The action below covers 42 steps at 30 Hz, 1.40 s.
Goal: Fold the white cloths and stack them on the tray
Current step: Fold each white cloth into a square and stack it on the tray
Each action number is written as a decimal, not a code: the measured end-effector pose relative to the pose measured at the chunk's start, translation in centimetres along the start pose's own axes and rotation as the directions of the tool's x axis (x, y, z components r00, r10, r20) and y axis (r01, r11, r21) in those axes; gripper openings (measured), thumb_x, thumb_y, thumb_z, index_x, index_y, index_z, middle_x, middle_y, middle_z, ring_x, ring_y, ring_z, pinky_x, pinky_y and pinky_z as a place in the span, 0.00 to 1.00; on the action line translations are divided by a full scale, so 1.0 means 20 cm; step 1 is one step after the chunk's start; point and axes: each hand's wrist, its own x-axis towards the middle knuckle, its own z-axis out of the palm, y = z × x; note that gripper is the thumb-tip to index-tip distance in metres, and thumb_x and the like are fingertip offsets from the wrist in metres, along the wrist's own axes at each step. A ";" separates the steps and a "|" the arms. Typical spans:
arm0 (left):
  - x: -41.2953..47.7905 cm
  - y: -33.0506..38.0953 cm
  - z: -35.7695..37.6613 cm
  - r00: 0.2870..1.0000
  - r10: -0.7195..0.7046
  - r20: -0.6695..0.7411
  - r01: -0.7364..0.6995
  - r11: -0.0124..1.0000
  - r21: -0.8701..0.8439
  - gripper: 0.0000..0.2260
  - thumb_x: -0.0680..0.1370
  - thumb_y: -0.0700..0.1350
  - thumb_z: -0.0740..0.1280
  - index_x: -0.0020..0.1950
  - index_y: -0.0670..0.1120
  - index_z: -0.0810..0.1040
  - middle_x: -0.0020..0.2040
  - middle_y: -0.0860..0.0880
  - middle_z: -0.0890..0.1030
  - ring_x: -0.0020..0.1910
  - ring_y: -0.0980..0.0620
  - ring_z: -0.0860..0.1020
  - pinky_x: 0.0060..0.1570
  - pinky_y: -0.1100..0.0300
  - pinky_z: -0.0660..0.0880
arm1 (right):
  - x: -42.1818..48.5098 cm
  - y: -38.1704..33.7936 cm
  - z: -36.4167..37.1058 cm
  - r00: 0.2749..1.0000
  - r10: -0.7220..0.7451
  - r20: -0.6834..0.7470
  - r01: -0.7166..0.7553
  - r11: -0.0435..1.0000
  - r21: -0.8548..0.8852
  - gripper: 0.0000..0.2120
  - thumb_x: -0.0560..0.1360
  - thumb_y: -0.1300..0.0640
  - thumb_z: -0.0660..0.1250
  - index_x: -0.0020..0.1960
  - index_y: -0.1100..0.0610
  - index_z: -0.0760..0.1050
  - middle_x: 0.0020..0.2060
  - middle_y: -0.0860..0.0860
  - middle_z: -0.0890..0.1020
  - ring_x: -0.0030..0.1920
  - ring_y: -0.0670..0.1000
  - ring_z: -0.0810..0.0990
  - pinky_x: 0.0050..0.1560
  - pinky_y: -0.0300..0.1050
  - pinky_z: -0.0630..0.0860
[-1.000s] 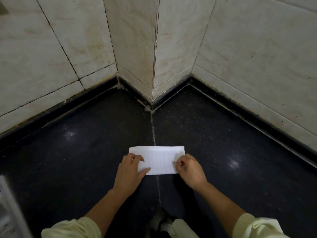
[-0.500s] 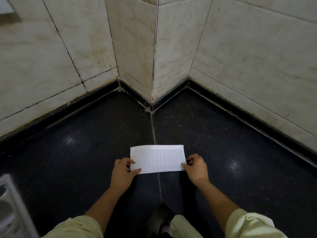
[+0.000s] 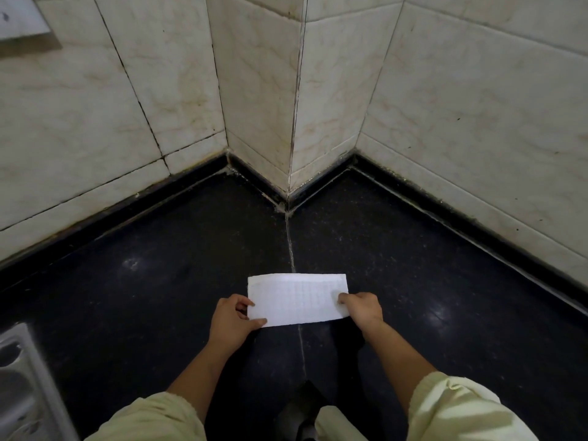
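Observation:
A white cloth (image 3: 297,299), folded into a long rectangle, lies on the black floor just in front of me. My left hand (image 3: 230,321) pinches its left end between thumb and fingers. My right hand (image 3: 362,308) pinches its right end, fingers curled over the near right corner. A grey metal tray (image 3: 22,386) with moulded compartments shows partly at the bottom left edge, well apart from the cloth.
Cream marble-tiled walls meet in a protruding corner (image 3: 294,122) straight ahead, with a black skirting along the floor. The glossy black floor (image 3: 159,297) spreads left and right of the cloth. My knee and dark shoe (image 3: 305,405) sit at the bottom centre.
Both hands slid outward from the cloth's near edge to its two ends and took hold there. The view tilted up a little, showing more of the tray.

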 end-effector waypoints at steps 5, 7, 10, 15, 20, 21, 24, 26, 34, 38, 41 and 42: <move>0.01 0.00 -0.01 1.000 0.000 0.007 0.000 1.000 -0.005 0.15 0.69 0.45 0.77 0.51 0.47 0.77 0.54 0.47 0.73 0.43 0.54 0.77 0.38 0.69 0.70 | 0.01 -0.02 -0.03 1.000 -0.020 -0.007 0.020 0.997 0.075 0.07 0.72 0.58 0.69 0.42 0.62 0.79 0.43 0.57 0.82 0.46 0.56 0.80 0.47 0.50 0.77; 0.02 0.00 -0.02 1.000 -0.005 0.009 0.005 1.000 -0.003 0.14 0.70 0.45 0.76 0.52 0.48 0.77 0.53 0.47 0.74 0.43 0.54 0.77 0.38 0.69 0.70 | 0.00 -0.04 -0.03 0.997 -0.071 -0.013 0.072 0.997 0.041 0.04 0.73 0.59 0.69 0.44 0.61 0.78 0.44 0.55 0.81 0.46 0.54 0.79 0.45 0.47 0.76; 0.02 0.00 -0.03 1.000 -0.008 0.017 0.008 1.000 -0.010 0.14 0.70 0.44 0.77 0.51 0.48 0.77 0.52 0.47 0.74 0.43 0.53 0.77 0.38 0.68 0.71 | -0.05 -0.11 -0.02 0.977 -0.214 -0.011 0.214 0.977 0.012 0.03 0.73 0.62 0.68 0.41 0.57 0.75 0.40 0.52 0.80 0.41 0.49 0.77 0.40 0.42 0.73; 0.02 0.00 -0.03 1.000 0.000 0.020 0.000 1.000 -0.012 0.13 0.69 0.44 0.77 0.50 0.47 0.77 0.51 0.47 0.74 0.42 0.53 0.77 0.38 0.68 0.70 | -0.16 -0.20 0.07 0.911 -0.405 0.075 0.407 0.913 -0.011 0.05 0.72 0.63 0.69 0.42 0.55 0.74 0.38 0.50 0.79 0.38 0.47 0.77 0.39 0.39 0.73; 0.02 -0.01 -0.03 1.000 -0.005 0.021 0.006 1.000 -0.027 0.13 0.69 0.44 0.77 0.49 0.47 0.77 0.50 0.47 0.74 0.41 0.53 0.77 0.38 0.67 0.71 | -0.22 -0.26 0.24 0.865 -0.465 0.188 0.485 0.872 -0.073 0.08 0.72 0.62 0.70 0.42 0.52 0.73 0.35 0.46 0.76 0.35 0.43 0.75 0.37 0.33 0.70; 0.02 -0.01 -0.03 1.000 -0.004 0.019 0.005 1.000 -0.029 0.13 0.68 0.44 0.78 0.49 0.47 0.77 0.50 0.47 0.74 0.40 0.53 0.77 0.38 0.66 0.71 | -0.23 -0.27 0.28 0.862 -0.462 0.208 0.487 0.869 -0.085 0.08 0.73 0.62 0.70 0.42 0.53 0.73 0.34 0.46 0.76 0.35 0.43 0.74 0.37 0.33 0.70; 0.02 -0.01 -0.03 1.000 0.001 0.015 0.000 1.000 -0.027 0.14 0.67 0.44 0.78 0.47 0.49 0.77 0.49 0.48 0.74 0.40 0.54 0.76 0.38 0.66 0.70 | -0.24 -0.28 0.38 0.868 -0.422 0.261 0.465 0.875 -0.132 0.06 0.73 0.62 0.69 0.44 0.54 0.73 0.34 0.45 0.76 0.36 0.44 0.75 0.40 0.37 0.73; 0.03 -0.01 -0.02 1.000 0.011 0.020 -0.010 1.000 -0.029 0.13 0.67 0.44 0.78 0.47 0.49 0.77 0.48 0.48 0.74 0.40 0.54 0.76 0.37 0.67 0.69 | -0.23 -0.28 0.44 0.878 -0.387 0.281 0.439 0.886 -0.149 0.05 0.74 0.62 0.68 0.45 0.55 0.73 0.34 0.45 0.75 0.36 0.43 0.74 0.39 0.35 0.72; 0.06 -0.05 -0.03 1.000 -0.027 0.016 0.028 0.991 -0.128 0.12 0.81 0.50 0.60 0.46 0.47 0.80 0.48 0.44 0.77 0.41 0.50 0.81 0.48 0.52 0.80 | -0.22 -0.25 0.58 0.887 -0.302 0.349 0.385 0.901 -0.201 0.04 0.76 0.60 0.67 0.50 0.54 0.75 0.42 0.47 0.77 0.47 0.46 0.76 0.46 0.34 0.69; 0.07 -0.03 -0.03 0.999 -0.044 0.009 0.044 0.986 -0.164 0.16 0.82 0.49 0.57 0.45 0.43 0.80 0.48 0.43 0.75 0.40 0.47 0.81 0.45 0.52 0.80 | -0.21 -0.22 0.59 0.883 -0.283 0.373 0.381 0.898 -0.220 0.10 0.76 0.60 0.67 0.56 0.59 0.79 0.49 0.51 0.81 0.50 0.46 0.77 0.51 0.36 0.72; 0.07 -0.03 -0.04 0.997 -0.071 0.014 0.073 0.981 -0.181 0.17 0.82 0.52 0.57 0.44 0.43 0.79 0.48 0.42 0.76 0.42 0.46 0.81 0.46 0.49 0.80 | -0.22 -0.21 0.59 0.866 -0.287 0.410 0.389 0.901 -0.191 0.07 0.76 0.58 0.66 0.47 0.58 0.82 0.41 0.49 0.82 0.45 0.48 0.80 0.52 0.44 0.78; 0.07 -0.04 -0.04 0.996 -0.084 0.020 0.086 0.979 -0.186 0.17 0.81 0.53 0.57 0.44 0.43 0.79 0.47 0.42 0.77 0.43 0.46 0.81 0.47 0.47 0.80 | -0.22 -0.21 0.58 0.865 -0.288 0.412 0.382 0.909 -0.167 0.08 0.77 0.58 0.66 0.44 0.58 0.82 0.38 0.50 0.82 0.42 0.48 0.80 0.49 0.45 0.79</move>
